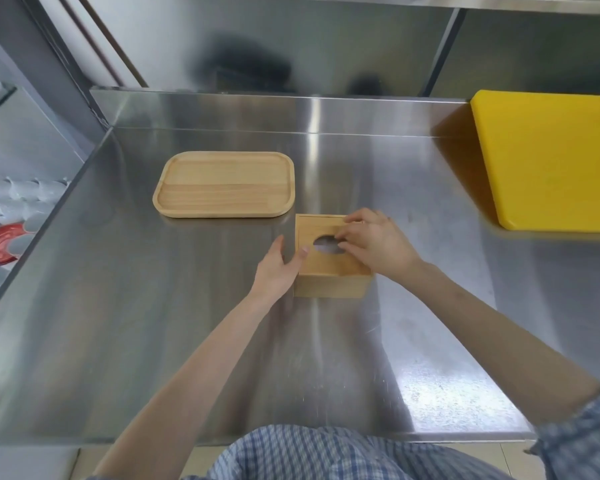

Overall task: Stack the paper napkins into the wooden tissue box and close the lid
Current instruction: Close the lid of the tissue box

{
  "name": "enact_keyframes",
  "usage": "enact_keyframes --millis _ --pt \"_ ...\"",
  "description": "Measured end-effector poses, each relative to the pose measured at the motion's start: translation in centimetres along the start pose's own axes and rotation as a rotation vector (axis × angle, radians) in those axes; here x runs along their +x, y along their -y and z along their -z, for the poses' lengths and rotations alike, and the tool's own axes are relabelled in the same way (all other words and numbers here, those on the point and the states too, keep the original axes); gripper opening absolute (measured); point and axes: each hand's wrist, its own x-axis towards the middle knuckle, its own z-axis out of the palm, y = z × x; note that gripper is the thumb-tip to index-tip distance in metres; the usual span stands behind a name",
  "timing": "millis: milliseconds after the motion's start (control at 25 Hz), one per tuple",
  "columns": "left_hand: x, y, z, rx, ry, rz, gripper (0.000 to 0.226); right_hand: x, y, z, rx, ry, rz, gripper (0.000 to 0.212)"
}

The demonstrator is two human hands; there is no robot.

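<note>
Two bare hands were at the wooden tissue box [329, 284], which sat on the steel counter [194, 341] just near and right of an empty wooden tray [224, 183]. The left hand [278, 270] lay flat, fingers spread, against the box's left wall, bracing rather than gripping. The right hand [374, 242] rested on the sliding lid [321, 263], fingertips at the oval opening [326, 244]; whether they pinched anything, could not tell.

Handling, judged: box rigid, light, smooth-sided, likely to skid on polished steel unless steadied from the side. The lid looked best pushed from its edge or the rim of the opening, kept level in its groove. Napkins soft, easily creased.

Hidden or unclear: no napkins plainly seen; the opening showed only grey. The far strip of the box top suggested the lid was not fully home, though the right hand covered that corner. A yellow cutting board [551, 161] was cut off at right.
</note>
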Motion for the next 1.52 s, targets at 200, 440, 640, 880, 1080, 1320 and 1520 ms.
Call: enact_keyframes --millis 200,440,640,880,1080,1320,1520 --pt "0.5 -0.4 -0.7 -0.12 -0.002 0.107 0.064 3.2 0.9 0.8 -0.307 0.231 0.144 0.025" --pt "0.9 -0.2 -1.0 -0.12 0.015 0.102 0.047 5.4 1.7 0.0 -0.505 0.361 0.31 0.022" --pt "0.9 -0.3 -0.8 -0.097 0.027 0.095 0.047 6.5 1.9 -0.7 -0.554 0.409 0.374 0.02" --pt "0.6 -0.4 -1.0 -0.1 0.013 0.101 0.047 6.2 1.6 -1.0 -0.488 0.365 0.398 0.032" --pt "0.6 -0.3 -1.1 -0.092 0.003 0.091 0.048 5.2 1.3 -0.6 -0.41 0.231 0.435 0.026" --pt "0.4 0.1 -1.4 -0.117 -0.021 0.088 0.047 3.3 0.4 0.4 -0.299 0.154 0.321 0.025" --pt "0.4 0.0 -1.4 -0.117 -0.028 0.077 0.047 2.3 0.2 0.4 -0.183 0.122 0.217 0.025"
